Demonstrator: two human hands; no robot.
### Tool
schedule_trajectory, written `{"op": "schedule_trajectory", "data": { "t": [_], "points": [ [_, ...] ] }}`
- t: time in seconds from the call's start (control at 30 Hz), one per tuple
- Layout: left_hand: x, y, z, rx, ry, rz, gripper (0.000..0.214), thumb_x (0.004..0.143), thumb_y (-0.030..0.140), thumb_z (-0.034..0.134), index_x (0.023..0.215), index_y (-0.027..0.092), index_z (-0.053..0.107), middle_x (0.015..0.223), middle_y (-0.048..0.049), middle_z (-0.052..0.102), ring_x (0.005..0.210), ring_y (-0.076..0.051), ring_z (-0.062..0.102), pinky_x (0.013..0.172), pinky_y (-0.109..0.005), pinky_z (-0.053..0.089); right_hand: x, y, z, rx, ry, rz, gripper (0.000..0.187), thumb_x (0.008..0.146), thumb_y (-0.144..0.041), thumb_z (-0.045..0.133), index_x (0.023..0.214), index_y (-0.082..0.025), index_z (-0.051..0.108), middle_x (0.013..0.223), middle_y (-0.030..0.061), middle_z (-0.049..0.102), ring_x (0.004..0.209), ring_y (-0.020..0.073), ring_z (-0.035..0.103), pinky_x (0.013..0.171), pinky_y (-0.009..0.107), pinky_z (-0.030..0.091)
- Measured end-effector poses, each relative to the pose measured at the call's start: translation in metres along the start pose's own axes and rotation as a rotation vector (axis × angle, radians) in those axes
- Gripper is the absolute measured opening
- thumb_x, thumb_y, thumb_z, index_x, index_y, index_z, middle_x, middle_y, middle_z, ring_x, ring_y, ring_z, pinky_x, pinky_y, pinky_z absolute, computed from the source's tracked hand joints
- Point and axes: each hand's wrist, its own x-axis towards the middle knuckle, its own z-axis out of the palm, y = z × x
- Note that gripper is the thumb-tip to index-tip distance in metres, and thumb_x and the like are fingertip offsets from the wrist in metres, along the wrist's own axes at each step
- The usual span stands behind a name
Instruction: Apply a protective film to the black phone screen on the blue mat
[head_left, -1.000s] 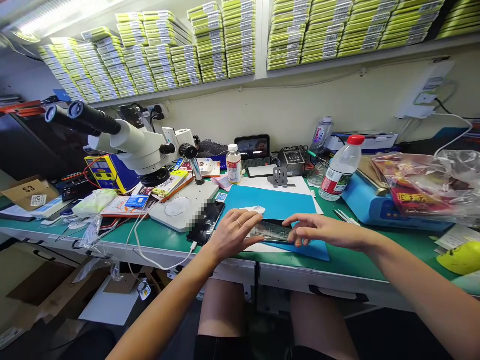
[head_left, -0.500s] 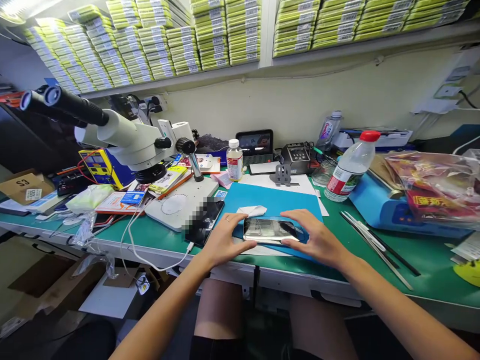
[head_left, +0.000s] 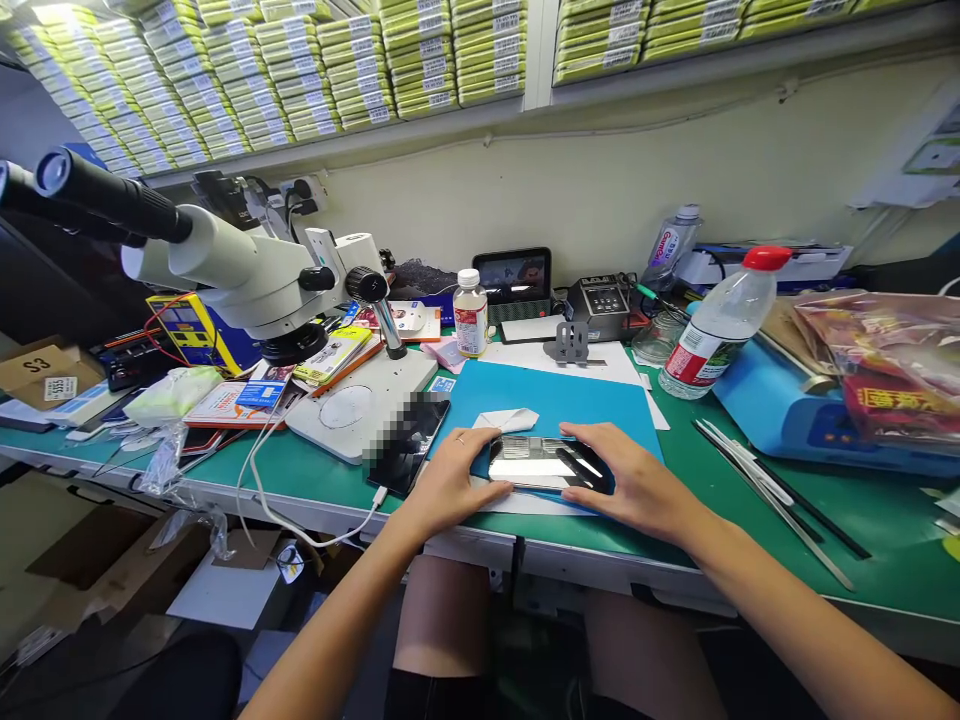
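Note:
A smartphone (head_left: pixel 547 464) with a glossy, reflecting screen is held sideways over the blue mat (head_left: pixel 577 400). My left hand (head_left: pixel 454 475) grips its left end between thumb and fingers. The right end sits in the grasp of my right hand (head_left: pixel 634 475). Just behind the phone lies a folded white tissue (head_left: pixel 508 419). Left of my left hand rests a second, dark phone (head_left: pixel 416 440), partly pixelated, with a white cable (head_left: pixel 315 538) running to its lower end. White paper (head_left: pixel 536 502) shows under the mat's front edge.
A microscope (head_left: pixel 247 270) stands at the left, a small drink bottle (head_left: pixel 470 315) behind the mat. To the right are a red-capped water bottle (head_left: pixel 716 325), thin metal strips (head_left: pixel 772 500) and a blue machine (head_left: pixel 795 410). Yellow packs (head_left: pixel 420 60) fill the shelf above.
The phone's screen has tilted slightly, so its reflection now shows a broad bright patch and dark streaks. Both hands keep their hold. The camera view has shifted a little.

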Motion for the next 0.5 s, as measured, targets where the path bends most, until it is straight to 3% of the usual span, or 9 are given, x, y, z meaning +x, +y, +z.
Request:
{"op": "schedule_trajectory", "data": {
  "t": [0.5],
  "points": [
    [0.004, -0.001, 0.004, -0.037, 0.018, -0.052, 0.061, 0.077, 0.031, 0.079, 0.134, 0.025, 0.057, 0.135, -0.0074, 0.062, 0.128, -0.03, 0.052, 0.109, -0.045, 0.044, -0.004, -0.006, -0.011, 0.027, -0.071, 0.169, 0.087, 0.08, -0.066, 0.067, 0.152, -0.027, 0.035, 0.14, 0.0133, 0.057, 0.131, 0.0366, 0.05, 0.106, 0.054, 0.045]
  ]
}}
